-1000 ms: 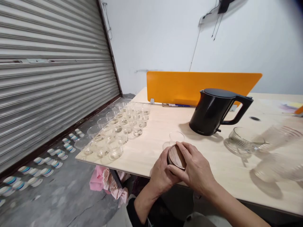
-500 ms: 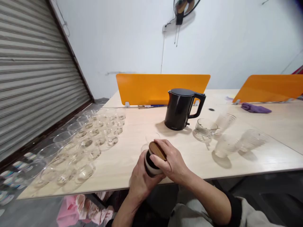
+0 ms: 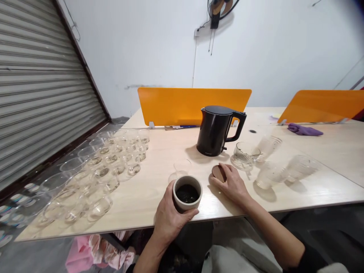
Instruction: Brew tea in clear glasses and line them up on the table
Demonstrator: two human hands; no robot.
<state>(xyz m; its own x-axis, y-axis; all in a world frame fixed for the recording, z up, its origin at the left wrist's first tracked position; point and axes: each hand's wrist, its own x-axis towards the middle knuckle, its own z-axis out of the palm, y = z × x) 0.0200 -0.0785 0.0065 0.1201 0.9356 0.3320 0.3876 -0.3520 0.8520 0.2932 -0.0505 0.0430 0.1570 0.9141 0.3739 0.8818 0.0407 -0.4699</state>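
My left hand (image 3: 170,215) holds a pale ceramic jar (image 3: 187,193) upright near the table's front edge. Its open top shows dark contents, possibly tea leaves. A round wooden lid (image 3: 218,173) lies on the tabletop, with my right hand (image 3: 231,185) over its right side and the fingertips gripping its edge. A small clear glass cup (image 3: 182,168) stands just behind the jar, close to my left hand. The black electric kettle (image 3: 214,131) stands farther back, beyond the lid.
Many clear glass cups (image 3: 110,161) crowd the table's left end. Ribbed glassware (image 3: 246,154) and tilted glass tumblers (image 3: 269,175) stand to the right. Orange dividers (image 3: 193,106) line the back, a purple cloth (image 3: 305,130) lies beyond, and a metal shutter (image 3: 42,94) fills the left.
The wooden lid has come off the jar and now lies on the table to the right. The jar's dark contents now show. My head has turned, shifting the whole scene since the oldest frame.
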